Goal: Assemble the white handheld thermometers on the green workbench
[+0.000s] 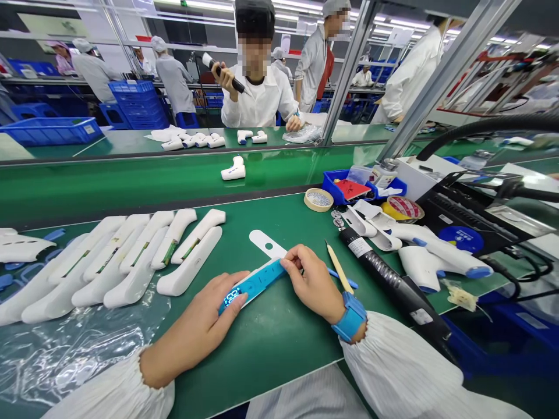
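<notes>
My left hand [204, 311] grips the lower left end of a long blue strip [257, 284], its thumb on top beside lit digits. My right hand [312, 276] is closed, thumb and fingertips pinching the strip's upper right end. A white rounded strip [265, 241] with a round hole extends out behind that end; whether it joins the blue strip I cannot tell. The strip's underside is hidden. Left of my hands, several white curved housing halves [190, 260] lie in a slanting row, some with green circuit boards inside.
Clear plastic film [82, 349] covers the mat's left front. To the right lie a pointed yellow-handled tool [339, 267], a black electric screwdriver [393, 285], white housings [419, 265], a tape roll [318, 199] and a blue bin [345, 185]. A person [262, 87] sits across the green belt [174, 174].
</notes>
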`<state>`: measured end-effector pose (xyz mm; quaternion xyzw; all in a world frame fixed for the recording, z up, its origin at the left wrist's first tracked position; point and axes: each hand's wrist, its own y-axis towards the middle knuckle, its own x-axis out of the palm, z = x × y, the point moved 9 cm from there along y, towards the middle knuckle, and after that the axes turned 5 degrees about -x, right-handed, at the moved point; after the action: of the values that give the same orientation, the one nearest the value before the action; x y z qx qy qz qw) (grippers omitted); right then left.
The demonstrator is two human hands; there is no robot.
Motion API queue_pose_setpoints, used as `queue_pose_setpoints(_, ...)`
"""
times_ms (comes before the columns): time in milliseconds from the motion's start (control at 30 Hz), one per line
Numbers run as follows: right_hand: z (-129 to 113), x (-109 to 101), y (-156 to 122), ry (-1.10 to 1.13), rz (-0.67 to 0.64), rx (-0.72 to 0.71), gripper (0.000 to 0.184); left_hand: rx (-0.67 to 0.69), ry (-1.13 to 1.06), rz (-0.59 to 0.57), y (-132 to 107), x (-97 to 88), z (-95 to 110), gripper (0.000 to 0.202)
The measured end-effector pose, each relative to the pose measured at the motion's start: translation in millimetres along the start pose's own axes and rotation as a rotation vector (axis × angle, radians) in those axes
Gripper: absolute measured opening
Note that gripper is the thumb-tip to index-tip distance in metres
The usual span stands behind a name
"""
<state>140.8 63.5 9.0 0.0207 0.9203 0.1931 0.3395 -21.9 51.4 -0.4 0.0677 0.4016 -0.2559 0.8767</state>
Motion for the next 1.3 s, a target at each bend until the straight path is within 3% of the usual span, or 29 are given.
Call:
queue_pose_setpoints(600, 0.7, 6.1, 2.9, -0.023, -0.013, -0.020, 0.012, -0.046, -0.027, -0.038, -1.5, 1.8, -3.1, 0.041)
queue_pose_setpoints(1300, 2.4, 8.4, 3.1, -0.040, -0.017, -0.021, 0.013, -0.039, -0.014, -0.003, -0.2, -1.2, -2.3, 0.038)
